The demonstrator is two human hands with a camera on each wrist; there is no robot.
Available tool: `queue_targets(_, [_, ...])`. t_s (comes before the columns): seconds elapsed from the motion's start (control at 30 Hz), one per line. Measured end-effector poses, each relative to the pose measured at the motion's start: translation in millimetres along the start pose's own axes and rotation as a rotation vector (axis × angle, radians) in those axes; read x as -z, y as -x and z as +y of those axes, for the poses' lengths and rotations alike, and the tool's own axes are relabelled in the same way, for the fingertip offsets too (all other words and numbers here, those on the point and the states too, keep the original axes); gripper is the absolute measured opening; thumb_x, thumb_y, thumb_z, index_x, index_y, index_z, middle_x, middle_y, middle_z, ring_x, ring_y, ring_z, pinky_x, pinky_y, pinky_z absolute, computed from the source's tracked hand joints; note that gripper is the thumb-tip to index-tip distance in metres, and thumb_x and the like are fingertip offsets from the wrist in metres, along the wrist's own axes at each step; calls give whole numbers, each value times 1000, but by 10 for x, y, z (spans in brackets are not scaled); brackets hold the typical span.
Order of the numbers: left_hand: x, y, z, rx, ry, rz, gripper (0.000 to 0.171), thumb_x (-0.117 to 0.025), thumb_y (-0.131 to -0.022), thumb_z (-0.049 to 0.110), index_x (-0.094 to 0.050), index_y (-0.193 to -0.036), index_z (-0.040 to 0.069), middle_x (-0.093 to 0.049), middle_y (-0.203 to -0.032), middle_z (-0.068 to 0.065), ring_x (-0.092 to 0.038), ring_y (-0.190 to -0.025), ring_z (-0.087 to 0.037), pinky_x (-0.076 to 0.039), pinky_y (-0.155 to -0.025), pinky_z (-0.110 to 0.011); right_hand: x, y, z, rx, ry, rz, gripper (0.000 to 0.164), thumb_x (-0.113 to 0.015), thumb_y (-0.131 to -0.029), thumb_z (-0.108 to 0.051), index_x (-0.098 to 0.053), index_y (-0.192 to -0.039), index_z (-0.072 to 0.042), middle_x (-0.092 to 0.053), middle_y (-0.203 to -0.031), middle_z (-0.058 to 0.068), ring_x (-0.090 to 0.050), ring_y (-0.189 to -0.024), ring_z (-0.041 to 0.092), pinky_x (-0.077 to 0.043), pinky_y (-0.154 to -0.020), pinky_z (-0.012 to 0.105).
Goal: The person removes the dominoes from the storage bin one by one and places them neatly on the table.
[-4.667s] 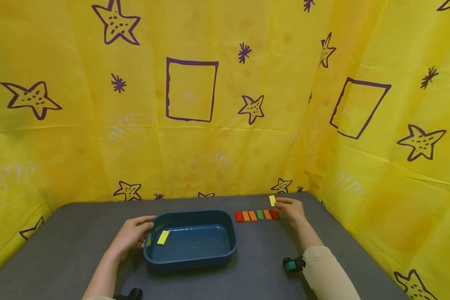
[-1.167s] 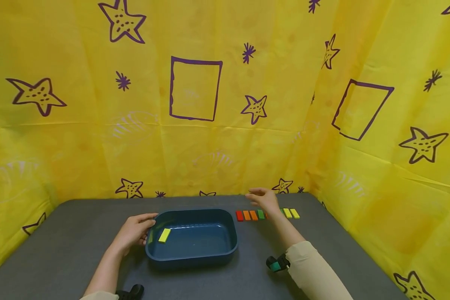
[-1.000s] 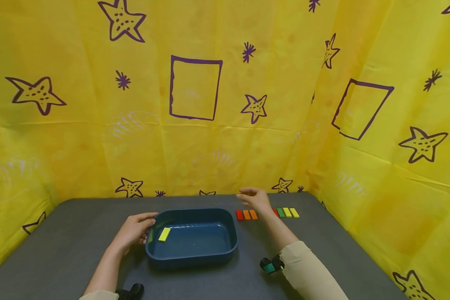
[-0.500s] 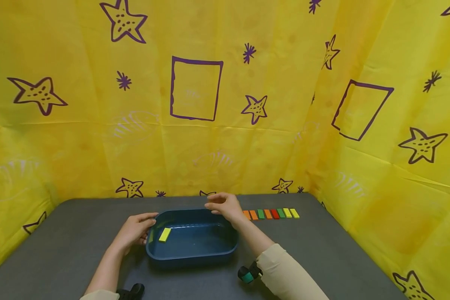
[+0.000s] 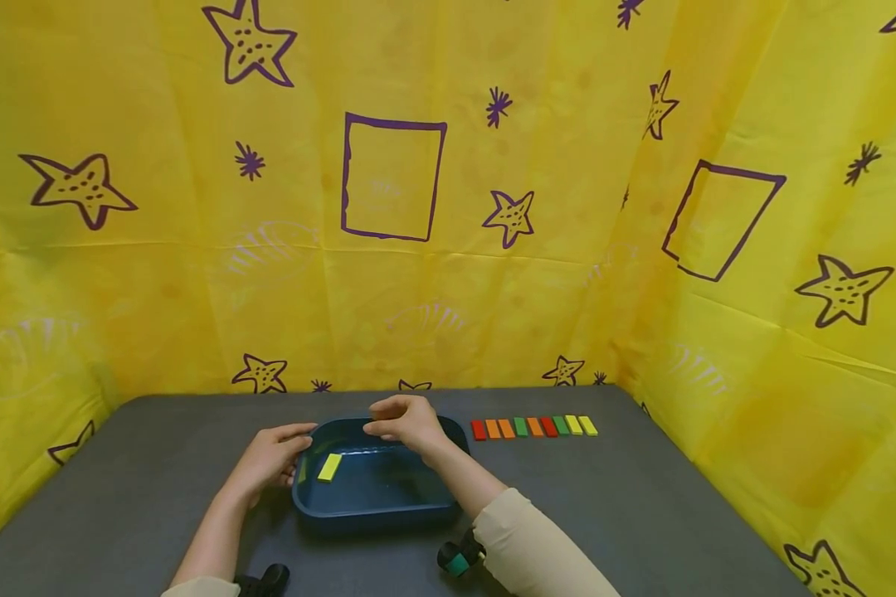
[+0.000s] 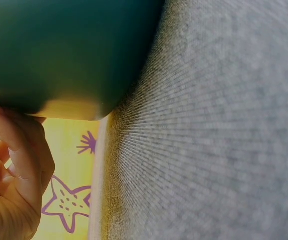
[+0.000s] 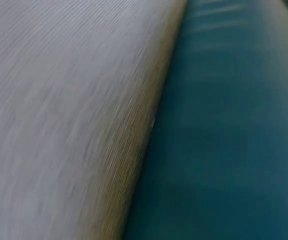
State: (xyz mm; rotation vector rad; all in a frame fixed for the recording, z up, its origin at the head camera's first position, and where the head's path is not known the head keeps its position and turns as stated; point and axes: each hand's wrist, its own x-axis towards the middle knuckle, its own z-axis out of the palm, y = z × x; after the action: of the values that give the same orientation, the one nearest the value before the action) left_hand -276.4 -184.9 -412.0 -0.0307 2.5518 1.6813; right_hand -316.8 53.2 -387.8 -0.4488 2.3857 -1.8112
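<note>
A dark blue rectangular plastic basin [image 5: 377, 518] stands on the grey table. At its left end my left hand [image 5: 269, 460] holds the rim, thumb along the top and fingers against the outer wall; the left wrist view shows the fingers [image 6: 21, 135] touching that wall. One yellow domino-like tile [image 5: 329, 468] lies inside near the left end. My right hand [image 5: 411, 427] hovers over the back of the basin, fingers loosely bent, with nothing seen between them. The right wrist view shows only the basin's wall [image 7: 224, 125] and the cloth.
To the right of the basin, a spaced row of small red, orange, green and yellow tiles [image 5: 535, 427] lies on the grey cloth [image 5: 642, 514]. Yellow curtains [image 5: 448, 332] with purple stars close off the back and sides.
Earlier the right hand carried a yellow tile to the right end of the row, where it now lies. Since then the hand has moved left over the basin. The left hand stays on the rim.
</note>
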Motion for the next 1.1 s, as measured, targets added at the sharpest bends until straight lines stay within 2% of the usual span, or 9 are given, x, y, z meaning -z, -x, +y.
queue_targets(0.17, [-6,-5,15,6,-2,2,47,-49,-102,19,-47,-144,-3,-55,-73,-3,-52,-57,-13,-50,-52,-24,-123,-65,10,-31,-21,-14,36,-80,-82,-17,-72,-114,-5,-74,-111,10,-72,-91,17,-60,-83,34])
queue_targets(0.3, [-9,7,27,5,-2,5,47,-49,-102,20,-47,-143,-3,-55,-72,-4,-52,-57,-13,-50,-52,-25,-228,-87,-14,-89,-42,-28,32,-81,-81,-16,-74,-110,-6,-74,-109,8,-71,-90,14,-60,-84,37])
queue_targets(0.57, [-15,12,20,4,6,3,46,-49,-102,19,-48,-143,-2,-57,-70,-3,-53,-55,-13,-51,-53,-25,-467,-79,-104,-221,6,-3,27,-84,-76,-10,-77,-101,-5,-73,-109,7,-73,-88,21,-61,-80,38])
queue_targets(0.8, [-9,14,9,-15,15,-5,48,-50,-102,21,-47,-143,-3,-57,-68,-2,-53,-55,-13,-50,-52,-25,-568,-75,-134,-348,75,24,29,-85,-72,-4,-77,-100,-4,-71,-103,12,-72,-87,27,-61,-78,40])
queue_targets(0.9, [-13,12,18,-7,27,-1,46,-50,-101,19,-48,-143,-2,-57,-68,-3,-53,-55,-12,-50,-51,-24,-594,-83,-123,-362,100,20,32,-85,-70,-1,-77,-101,-4,-71,-99,11,-71,-82,25,-61,-76,39])
queue_targets(1.1, [-9,0,-5,0,34,-11,47,-49,-101,18,-47,-143,-3,-56,-68,-3,-53,-55,-12,-50,-52,-25,-647,-78,-39,-330,117,-24,38,-84,-67,7,-77,-103,-6,-70,-93,8,-68,-75,19,-61,-70,37])
